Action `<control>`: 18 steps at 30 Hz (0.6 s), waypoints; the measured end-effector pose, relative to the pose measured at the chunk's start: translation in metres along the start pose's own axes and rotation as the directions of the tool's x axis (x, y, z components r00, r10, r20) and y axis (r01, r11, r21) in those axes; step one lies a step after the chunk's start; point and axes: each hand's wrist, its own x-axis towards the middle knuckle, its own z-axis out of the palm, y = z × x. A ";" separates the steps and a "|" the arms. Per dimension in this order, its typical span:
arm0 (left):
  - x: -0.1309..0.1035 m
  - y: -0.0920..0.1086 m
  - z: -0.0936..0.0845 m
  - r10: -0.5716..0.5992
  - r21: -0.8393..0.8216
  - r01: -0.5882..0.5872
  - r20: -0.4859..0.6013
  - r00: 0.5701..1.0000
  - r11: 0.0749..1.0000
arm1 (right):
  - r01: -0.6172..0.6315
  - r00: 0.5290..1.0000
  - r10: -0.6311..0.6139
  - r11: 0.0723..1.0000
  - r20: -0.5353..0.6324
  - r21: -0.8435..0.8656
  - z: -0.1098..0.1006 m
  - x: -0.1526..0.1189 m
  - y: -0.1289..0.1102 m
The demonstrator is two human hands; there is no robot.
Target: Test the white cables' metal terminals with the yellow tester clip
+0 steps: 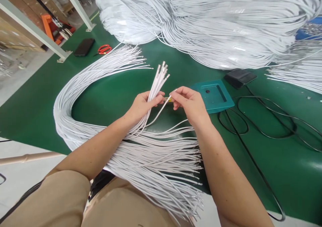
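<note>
My left hand (pixel 146 103) is closed round a small bunch of white cables (pixel 157 82), whose metal-tipped ends point up and away. Just to its right, my right hand (pixel 188 101) pinches the end of a single white cable (pixel 161 111). Between the fingers of both hands shows a small yellow thing (pixel 169 99), mostly hidden. Under my forearms lies a large bundle of white cables (pixel 151 153), its loose ends fanned out near the table's front edge. The bundle curves round at the left, with its other ends behind my left hand.
Big coils of white cable (pixel 226 25) fill the back of the green table (pixel 251 123). A teal tray (pixel 227 98), a black box (pixel 240 76) and black cords (pixel 264 136) lie at the right. Red scissors (pixel 104 49) and a black case (pixel 85 47) sit back left, near metal posts (pixel 37 29).
</note>
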 end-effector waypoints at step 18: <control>-0.003 0.006 0.005 -0.041 -0.011 0.041 0.035 0.999 0.999 | -0.107 0.994 0.104 0.988 0.034 0.113 0.011 -0.001 0.005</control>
